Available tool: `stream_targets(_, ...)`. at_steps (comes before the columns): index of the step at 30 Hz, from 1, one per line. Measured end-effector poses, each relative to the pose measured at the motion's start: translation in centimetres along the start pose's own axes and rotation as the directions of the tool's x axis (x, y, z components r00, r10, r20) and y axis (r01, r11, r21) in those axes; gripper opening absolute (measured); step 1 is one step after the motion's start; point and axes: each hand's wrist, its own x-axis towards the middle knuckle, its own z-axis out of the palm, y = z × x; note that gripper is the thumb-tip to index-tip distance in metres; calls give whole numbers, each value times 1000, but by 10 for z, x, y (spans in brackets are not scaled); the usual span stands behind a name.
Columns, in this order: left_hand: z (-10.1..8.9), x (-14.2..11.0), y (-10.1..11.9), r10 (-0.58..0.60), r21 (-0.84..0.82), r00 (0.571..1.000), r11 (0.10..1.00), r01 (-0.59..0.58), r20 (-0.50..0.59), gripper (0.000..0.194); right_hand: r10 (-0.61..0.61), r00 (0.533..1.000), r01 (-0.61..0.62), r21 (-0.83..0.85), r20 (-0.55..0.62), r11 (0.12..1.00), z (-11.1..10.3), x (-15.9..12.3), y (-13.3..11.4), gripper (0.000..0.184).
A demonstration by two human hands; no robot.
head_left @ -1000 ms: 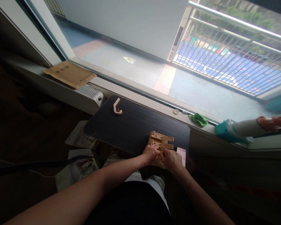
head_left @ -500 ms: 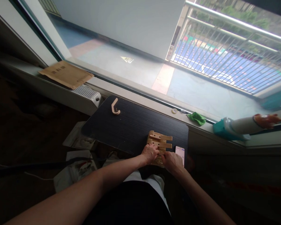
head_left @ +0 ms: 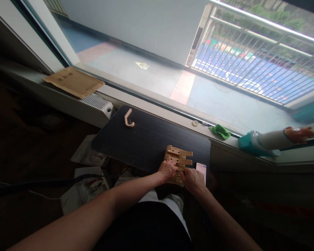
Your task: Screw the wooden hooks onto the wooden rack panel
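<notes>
A tan wooden piece with dark holes and flat prongs pointing right lies at the near edge of the dark table. My left hand is on its near part, with the fingers bent and pressed against the wood. At its right side my right hand has its fingers curled in, close to my left fingertips. What the right fingers pinch is too small and too covered to make out. Farther left on the table lies a bent, light wooden hook-shaped piece with small thin dark items by its curved end.
Right of my right hand lies a phone with a lit screen. Along the window sill are a tape roll, a green cloth and a teal container. A brown envelope rests on the radiator at left.
Both hands stay at the wooden piece in nearly the same place. Only a slight shift of the view shows.
</notes>
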Motion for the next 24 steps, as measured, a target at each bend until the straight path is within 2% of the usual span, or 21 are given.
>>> stream_targets(3, 0, 0, -1, 13, 1, 1000, 1000, -13, -11, 15, 14, 999, -14, -4, 38, 1000, -5, 0, 1, 33)
stream_targets(6, 0, -1, -2, 11, -7, 1000, 1000, -12, -14, 15, -163, 987, 163, -77, 9, 984, -11, -2, 3, 23)
stream_targets(9, 1, -1, -2, 7, -10, 1000, 1000, -7, -5, 15, -320, 947, 317, -106, -11, 942, -12, -3, 0, 25)
stream_targets(11, 1, -1, -1, 11, -10, 1000, 1000, -11, -7, 14, -296, 955, 294, -93, -11, 951, -10, -2, -4, 25)
stream_targets(15, 2, -1, 0, -1, -8, 1000, 1000, 1, -20, 14, -80, 997, 80, -8, 1, 997, -6, 3, -8, 26)
stream_targets(18, 2, 0, 0, -6, 0, 1000, 1000, 6, -11, 13, -10, 999, 8, 52, 37, 999, -7, 5, -3, 31)
stream_targets(21, 1, 0, -1, -3, -2, 1000, 1000, 3, -6, 13, -57, 998, 58, -15, 40, 998, -12, 4, 2, 26)
stream_targets(24, 1, 0, -1, -2, -6, 1000, 1000, 2, -6, 14, -243, 970, 242, -108, -2, 964, -15, 1, 0, 24)
